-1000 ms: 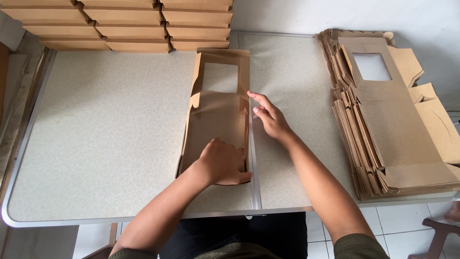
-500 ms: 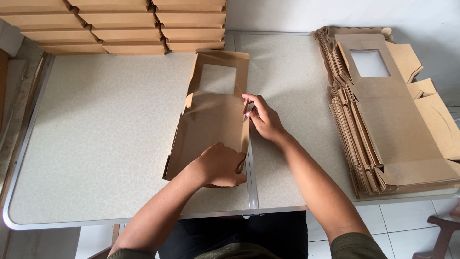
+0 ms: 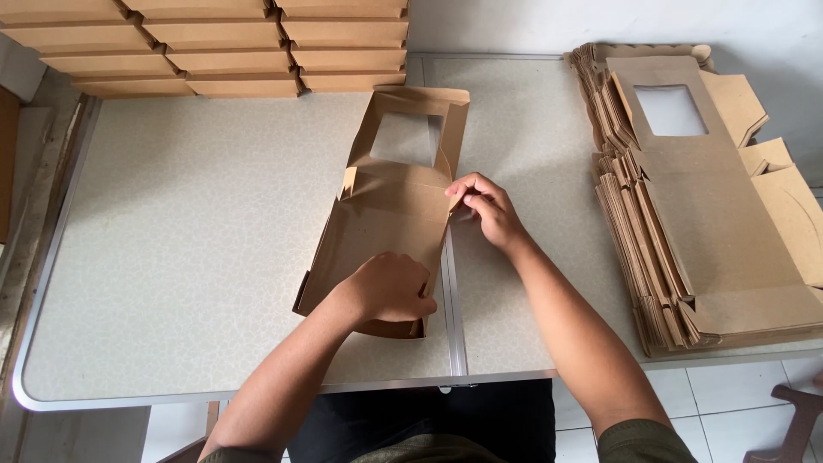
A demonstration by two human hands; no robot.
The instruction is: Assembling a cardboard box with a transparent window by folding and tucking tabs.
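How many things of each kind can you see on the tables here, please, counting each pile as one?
Windowed brown cardboard box being folded under the left hand and right hand: 1
Pile of flat windowed box blanks: 1
Group of stacked folded brown boxes: 1
Total: 3

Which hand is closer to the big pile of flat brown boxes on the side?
Right. The right hand pinches the box being folded on the edge facing the flat stack. The left hand presses it farther away.
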